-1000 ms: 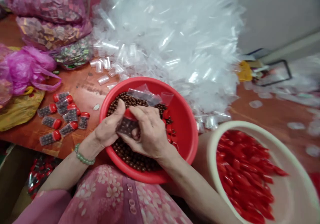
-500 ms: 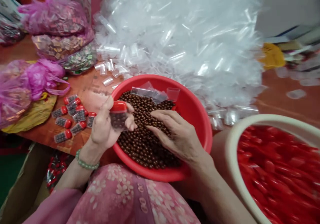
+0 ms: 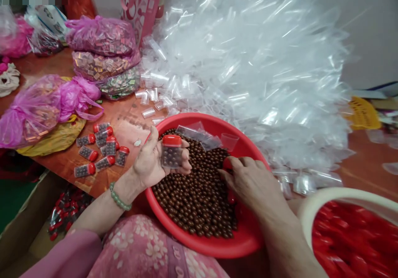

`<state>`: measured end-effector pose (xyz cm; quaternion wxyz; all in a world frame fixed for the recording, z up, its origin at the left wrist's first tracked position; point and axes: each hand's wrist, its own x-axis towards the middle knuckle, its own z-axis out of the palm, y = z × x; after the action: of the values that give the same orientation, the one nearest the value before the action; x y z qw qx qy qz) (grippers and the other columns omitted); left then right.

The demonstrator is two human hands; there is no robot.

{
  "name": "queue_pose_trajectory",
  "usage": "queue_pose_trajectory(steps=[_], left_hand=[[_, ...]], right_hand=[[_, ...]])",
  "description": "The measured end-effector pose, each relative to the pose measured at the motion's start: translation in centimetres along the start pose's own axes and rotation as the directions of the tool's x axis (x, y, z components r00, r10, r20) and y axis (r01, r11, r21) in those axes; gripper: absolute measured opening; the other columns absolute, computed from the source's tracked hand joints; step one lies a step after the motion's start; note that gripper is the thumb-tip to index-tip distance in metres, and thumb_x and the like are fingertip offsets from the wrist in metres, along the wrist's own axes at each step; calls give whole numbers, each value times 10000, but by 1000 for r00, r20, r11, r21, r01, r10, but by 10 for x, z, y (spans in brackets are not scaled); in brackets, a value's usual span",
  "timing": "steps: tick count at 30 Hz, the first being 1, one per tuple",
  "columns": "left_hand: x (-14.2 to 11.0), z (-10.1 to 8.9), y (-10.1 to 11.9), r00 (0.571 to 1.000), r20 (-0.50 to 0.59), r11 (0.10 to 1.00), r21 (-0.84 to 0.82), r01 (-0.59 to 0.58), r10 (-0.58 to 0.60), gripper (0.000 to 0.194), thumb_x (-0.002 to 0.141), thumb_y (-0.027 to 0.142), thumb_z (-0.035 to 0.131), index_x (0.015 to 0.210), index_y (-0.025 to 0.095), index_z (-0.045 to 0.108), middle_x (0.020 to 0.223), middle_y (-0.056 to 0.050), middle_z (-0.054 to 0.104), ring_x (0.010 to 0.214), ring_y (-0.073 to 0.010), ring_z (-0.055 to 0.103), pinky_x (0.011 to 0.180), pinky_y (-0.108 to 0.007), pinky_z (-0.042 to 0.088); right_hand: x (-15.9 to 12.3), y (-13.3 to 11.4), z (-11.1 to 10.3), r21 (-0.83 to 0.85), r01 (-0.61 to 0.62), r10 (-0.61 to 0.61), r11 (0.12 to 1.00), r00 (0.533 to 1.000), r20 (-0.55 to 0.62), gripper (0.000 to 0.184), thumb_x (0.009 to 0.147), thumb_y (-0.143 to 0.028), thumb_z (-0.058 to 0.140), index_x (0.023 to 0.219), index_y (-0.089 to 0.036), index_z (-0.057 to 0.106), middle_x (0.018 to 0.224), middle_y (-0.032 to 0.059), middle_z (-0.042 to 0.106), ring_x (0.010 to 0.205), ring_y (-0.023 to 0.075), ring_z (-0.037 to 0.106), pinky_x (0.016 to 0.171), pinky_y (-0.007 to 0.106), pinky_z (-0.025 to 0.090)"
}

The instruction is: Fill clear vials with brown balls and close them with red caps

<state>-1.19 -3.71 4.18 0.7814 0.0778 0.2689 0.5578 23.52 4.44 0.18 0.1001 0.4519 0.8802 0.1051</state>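
Note:
In my left hand (image 3: 149, 158), a small clear plastic container (image 3: 171, 158) with a red cap rests upright against the fingers. Dark brown balls fill it. The thumb stands away from it. Below the hand is a red basin (image 3: 199, 247) with many loose brown balls (image 3: 192, 203) inside. My right hand (image 3: 251, 182) reaches into the basin's right side, its fingers curled on a red cap (image 3: 229, 163); its fingertips are partly hidden. Several clear empty containers (image 3: 199, 135) lie on the balls at the far side.
Filled red-capped containers (image 3: 88, 153) lie on the table at left. More fill a cardboard box (image 3: 18, 228) below. A large heap of clear empties (image 3: 248, 62) rises behind. A white tub (image 3: 314, 199) of red caps stands at right; pink bags (image 3: 102, 33) sit at far left.
My right hand has moved from above the balls to the red cap at the basin's right. My left hand still holds the filled container, its palm more open. The view has shifted.

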Motion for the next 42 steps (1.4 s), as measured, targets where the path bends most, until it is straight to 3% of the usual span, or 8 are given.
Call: queue_pose_trajectory(steps=[8, 13, 15, 17, 22, 31, 36, 42], left_hand=[[-26, -8, 15, 958, -104, 926, 301, -227, 269, 506, 887, 584, 526, 866, 109, 701, 679, -39, 657, 585, -118, 624, 596, -239, 520], [-58, -55, 36, 655, -244, 583, 724, -367, 715, 384, 893, 525, 526, 876, 186, 706, 698, -9, 650, 683, -155, 612, 660, -286, 507], [-69, -82, 44, 495, -257, 401, 892, -209, 830, 274, 922, 458, 503, 889, 257, 686, 759, 26, 661, 741, -172, 602, 702, -309, 481], [-78, -107, 51, 440, -200, 164, 979, 120, 876, 233, 931, 431, 490, 955, 287, 671, 824, 26, 666, 869, -225, 614, 796, -360, 449], [-79, -146, 58, 461, 88, -320, 832, 454, 883, 346, 913, 368, 476, 1134, 129, 594, 1124, -171, 646, 1143, -370, 567, 1023, -542, 391], [-37, -78, 38, 473, 409, -511, 853, 106, 780, 287, 902, 299, 549, 1121, 130, 625, 1177, -167, 657, 1165, -290, 591, 1065, -473, 437], [-6, -35, 10, 587, 564, -582, 792, -185, 581, 209, 904, 200, 563, 1084, 118, 629, 1127, -136, 678, 1093, -230, 632, 1018, -402, 505], [4, -34, 1, 706, 574, -652, 729, -210, 415, 193, 930, 179, 520, 1073, 99, 623, 1094, -136, 690, 1057, -243, 634, 963, -412, 544]], right_hand=[[6, -9, -7, 13, -71, 69, 997, 991, 111, 285, 937, -292, 484, 1134, -121, 600, 954, 175, 701, 860, 306, 669, 687, 355, 438], [7, -9, -12, 135, -156, 135, 979, 979, 150, 313, 922, -251, 496, 1204, -133, 560, 996, 151, 707, 882, 266, 668, 711, 329, 440], [9, -7, -13, 200, -184, 155, 962, 977, 149, 331, 919, -240, 498, 1230, -134, 546, 1015, 149, 705, 910, 266, 665, 713, 326, 444], [11, -7, -15, 276, -203, 162, 939, 973, 165, 326, 915, -216, 497, 1228, -142, 549, 1031, 143, 703, 913, 259, 666, 701, 317, 445], [16, -5, -20, 501, -208, 118, 840, 972, 205, 282, 886, -149, 509, 1156, -171, 588, 992, 84, 719, 849, 206, 666, 717, 282, 450], [49, -5, -35, 391, -80, 83, 917, 997, 11, 325, 926, -240, 541, 1226, -118, 569, 1196, 163, 629, 1100, 279, 611, 887, 358, 480], [70, -19, -50, 318, -211, 166, 924, 973, 163, 419, 946, -456, 508, 1199, -127, 572, 1195, 178, 603, 998, 308, 656, 780, 375, 494], [76, -21, -36, 392, -261, 232, 882, 965, 121, 274, 952, -331, 498, 1104, -133, 611, 1146, 157, 645, 973, 289, 659, 767, 346, 470]])
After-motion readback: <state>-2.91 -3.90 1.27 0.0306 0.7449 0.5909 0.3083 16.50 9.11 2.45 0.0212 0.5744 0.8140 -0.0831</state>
